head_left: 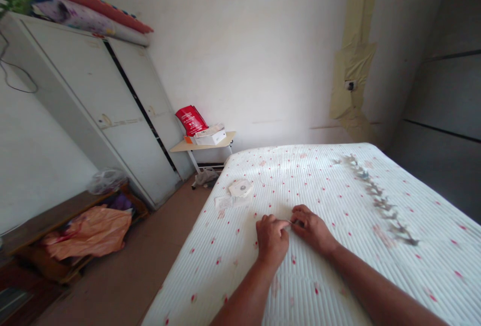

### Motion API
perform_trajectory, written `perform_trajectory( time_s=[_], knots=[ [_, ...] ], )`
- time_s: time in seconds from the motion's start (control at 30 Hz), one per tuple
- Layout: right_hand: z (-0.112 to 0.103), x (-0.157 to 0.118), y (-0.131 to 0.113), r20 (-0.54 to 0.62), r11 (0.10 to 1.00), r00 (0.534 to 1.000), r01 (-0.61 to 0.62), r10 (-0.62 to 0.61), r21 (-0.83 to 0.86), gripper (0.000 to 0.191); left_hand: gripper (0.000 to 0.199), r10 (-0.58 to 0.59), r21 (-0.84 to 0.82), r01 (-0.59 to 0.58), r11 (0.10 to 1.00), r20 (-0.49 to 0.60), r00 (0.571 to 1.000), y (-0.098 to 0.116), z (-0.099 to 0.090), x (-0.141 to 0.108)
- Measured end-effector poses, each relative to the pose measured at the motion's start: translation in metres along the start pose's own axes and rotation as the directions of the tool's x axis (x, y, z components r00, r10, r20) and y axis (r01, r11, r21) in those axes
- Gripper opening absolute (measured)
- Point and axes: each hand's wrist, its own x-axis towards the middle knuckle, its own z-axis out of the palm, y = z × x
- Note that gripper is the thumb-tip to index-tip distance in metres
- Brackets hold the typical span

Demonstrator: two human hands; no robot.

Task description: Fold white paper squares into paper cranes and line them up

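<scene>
Over the middle of the quilted bed cover (240, 266), my left hand (271, 238) and my right hand (313, 228) nearly meet at the fingertips. Both are closed in a pinch. A short, thin, pale strand (289, 222) shows between them; its material is too small to make out. Beyond my left hand lies a flat white roll or packet (240, 188) with a dark ring at its middle. Printed paper (233, 202) rests beside it. To the right, a row of small grey-brown, spiky pieces (379, 200) runs along the cover; their kind is unclear.
A small side table (180, 146) past the far left corner carries a red bag (191, 120) and a white box (210, 137). Along the left stand a grey cabinet (90, 90) with rolled mats on top and a wooden bench (71, 211) bearing orange cloth (93, 231).
</scene>
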Motion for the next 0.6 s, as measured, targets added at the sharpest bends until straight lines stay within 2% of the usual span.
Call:
perform_trajectory(
  time_s=[0.17,0.43,0.6],
  knots=[
    [0.002,0.002,0.006,-0.046,0.999,0.999,-0.027,0.029,0.040,0.015,0.019,-0.124,-0.126,0.120,0.985,-0.026,0.992,-0.002,-0.001,0.009],
    [0.001,0.004,0.010,0.033,0.982,0.994,-0.108,0.104,0.156,0.015,0.013,-0.101,-0.033,0.102,0.994,0.031,0.994,-0.002,0.010,0.020],
    [0.001,0.003,0.011,-0.027,0.969,0.997,-0.063,0.072,0.239,0.015,0.012,-0.080,-0.007,0.080,0.997,0.027,0.996,-0.002,0.011,0.021]
  ],
)
